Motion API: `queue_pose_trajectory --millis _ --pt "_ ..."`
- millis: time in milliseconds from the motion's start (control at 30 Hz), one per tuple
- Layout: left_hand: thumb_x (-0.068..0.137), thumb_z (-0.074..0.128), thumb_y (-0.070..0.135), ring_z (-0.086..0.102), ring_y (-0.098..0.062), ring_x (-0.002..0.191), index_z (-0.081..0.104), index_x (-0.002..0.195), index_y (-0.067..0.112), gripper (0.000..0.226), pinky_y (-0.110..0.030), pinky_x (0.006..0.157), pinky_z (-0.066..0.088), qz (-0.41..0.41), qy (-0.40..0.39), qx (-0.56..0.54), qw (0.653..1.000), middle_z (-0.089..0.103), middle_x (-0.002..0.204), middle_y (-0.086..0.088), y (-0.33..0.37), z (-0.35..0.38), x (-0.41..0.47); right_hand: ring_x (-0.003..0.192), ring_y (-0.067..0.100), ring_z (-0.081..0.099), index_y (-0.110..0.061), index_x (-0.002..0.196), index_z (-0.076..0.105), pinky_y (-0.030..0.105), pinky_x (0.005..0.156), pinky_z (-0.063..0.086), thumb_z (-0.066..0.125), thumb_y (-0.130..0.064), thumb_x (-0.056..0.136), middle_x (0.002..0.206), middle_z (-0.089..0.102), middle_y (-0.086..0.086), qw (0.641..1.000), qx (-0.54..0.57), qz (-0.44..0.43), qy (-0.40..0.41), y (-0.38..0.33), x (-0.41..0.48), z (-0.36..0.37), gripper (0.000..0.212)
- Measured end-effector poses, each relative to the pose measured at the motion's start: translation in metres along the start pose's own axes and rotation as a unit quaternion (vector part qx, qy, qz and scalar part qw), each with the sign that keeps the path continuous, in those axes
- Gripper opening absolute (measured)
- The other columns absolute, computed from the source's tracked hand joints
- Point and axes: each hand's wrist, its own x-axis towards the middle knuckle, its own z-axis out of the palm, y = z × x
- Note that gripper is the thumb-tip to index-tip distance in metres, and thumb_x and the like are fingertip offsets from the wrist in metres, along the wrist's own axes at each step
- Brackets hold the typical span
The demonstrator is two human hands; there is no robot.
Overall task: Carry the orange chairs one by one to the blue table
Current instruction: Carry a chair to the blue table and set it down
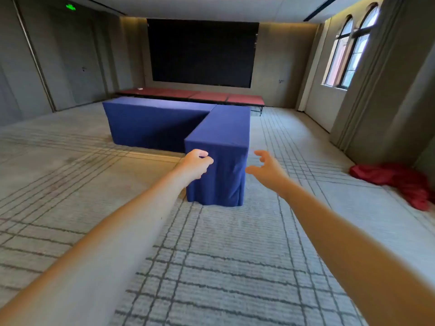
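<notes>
Both arms are bare and reach straight out in front. They start wide apart and come closer at the wrists. The left grip (196, 165) is curled up like a loose fist with nothing inside it. The right grip (267, 169) is spread wide. Its fingers (263, 156) are a bit bent, like a claw, and its thumb points toward the left grip. The two grips do not touch.

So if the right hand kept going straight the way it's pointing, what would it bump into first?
Probably the blue table: the right hand aims forward and slightly left, at its near right corner. Depth is unclear, so it might pass alongside.
</notes>
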Motion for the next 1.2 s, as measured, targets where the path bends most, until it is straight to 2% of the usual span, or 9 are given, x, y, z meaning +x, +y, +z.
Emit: queue_pose_trajectory --millis 233,300,367,433,600,733,933,1067,1200 --pt "0.09 0.047 0.01 0.041 -0.019 0.084 0.036 0.071 0.032 0.031 -0.026 0.058 0.033 0.015 -0.119 0.011 0.993 0.036 0.076 0.003 -0.009 0.056 -0.009 0.129 0.027 0.048 -0.017 0.147 0.037 0.041 0.104 0.043 0.067 -0.022 0.089 0.151 0.037 0.009 0.993 -0.025 0.095 0.071 0.044 -0.061 -0.023 0.065" --pt "0.092 0.049 0.014 0.048 -0.021 0.082 0.051 0.094 0.026 0.013 -0.026 0.059 0.039 0.018 -0.153 0.007 0.988 0.049 0.087 -0.001 -0.009 0.073 -0.01 0.121 0.025 0.051 -0.019 0.146 0.037 0.042 0.101 0.045 0.067 -0.024 0.09 0.15 0.037 0.009 0.986 -0.024 0.129 0.103 0.052 -0.084 -0.031 0.064" --pt "0.093 0.052 0.019 0.056 -0.018 0.078 0.053 0.121 0.019 0.028 -0.027 0.063 0.044 0.023 -0.184 0.019 0.982 0.058 0.101 -0.002 -0.01 0.094 -0.011 0.117 0.024 0.051 -0.019 0.146 0.037 0.036 0.095 0.044 0.066 -0.023 0.091 0.15 0.037 0.009 0.977 -0.027 0.158 0.137 0.062 -0.107 -0.037 0.063" --pt "0.095 0.051 0.016 0.055 -0.011 0.068 0.051 0.129 0.012 0.035 -0.022 0.055 0.042 0.044 -0.219 0.025 0.974 0.058 0.105 -0.004 -0.008 0.115 -0.018 0.11 0.021 0.05 -0.019 0.146 0.036 0.034 0.089 0.043 0.065 -0.022 0.091 0.15 0.036 0.01 0.966 -0.023 0.191 0.173 0.071 -0.132 -0.042 0.062" --pt "0.095 0.051 0.017 0.056 -0.008 0.067 0.052 0.129 0.009 0.035 -0.024 0.055 0.042 0.069 -0.311 0.028 0.948 0.059 0.115 -0.008 0.0 0.164 -0.049 0.117 0.024 0.05 -0.021 0.147 0.035 0.033 0.084 0.044 0.065 -0.023 0.092 0.15 0.035 0.009 0.932 -0.022 0.259 0.254 0.085 -0.203 -0.054 0.063" --pt "0.095 0.05 0.018 0.056 -0.009 0.07 0.051 0.127 0.01 0.033 -0.025 0.058 0.043 0.105 -0.392 0.045 0.913 0.058 0.111 -0.007 0.01 0.2 -0.091 0.126 0.027 0.049 -0.019 0.148 0.036 0.038 0.098 0.046 0.065 -0.022 0.092 0.149 0.038 0.012 0.896 -0.036 0.31 0.317 0.09 -0.263 -0.066 0.063" --pt "0.094 0.051 0.018 0.059 -0.017 0.083 0.051 0.128 0.008 0.035 -0.028 0.063 0.046 0.131 -0.478 0.06 0.866 0.059 0.115 -0.01 0.021 0.264 -0.153 0.1 0.014 0.055 -0.019 0.149 0.035 0.028 0.085 0.043 0.064 -0.022 0.093 0.15 0.039 0.009 0.856 -0.026 0.359 0.372 0.098 -0.345 -0.087 0.063" --pt "0.094 0.051 0.015 0.059 -0.019 0.083 0.049 0.13 0.007 0.037 -0.029 0.064 0.047 0.138 -0.532 0.067 0.833 0.058 0.113 -0.011 0.029 0.315 -0.204 0.129 0.023 0.047 -0.016 0.149 0.035 0.038 0.106 0.043 0.066 -0.021 0.091 0.15 0.04 0.01 0.831 -0.031 0.386 0.4 0.118 -0.402 -0.112 0.066" --pt "0.094 0.052 0.017 0.06 -0.021 0.087 0.049 0.13 0.008 0.037 -0.034 0.071 0.049 0.136 -0.566 0.075 0.809 0.061 0.112 -0.014 0.043 0.373 -0.255 0.134 0.025 0.043 -0.015 0.15 0.034 0.045 0.11 0.04 0.065 -0.022 0.091 0.151 0.039 0.011 0.81 -0.023 0.408 0.42 0.144 -0.454 -0.15 0.066"
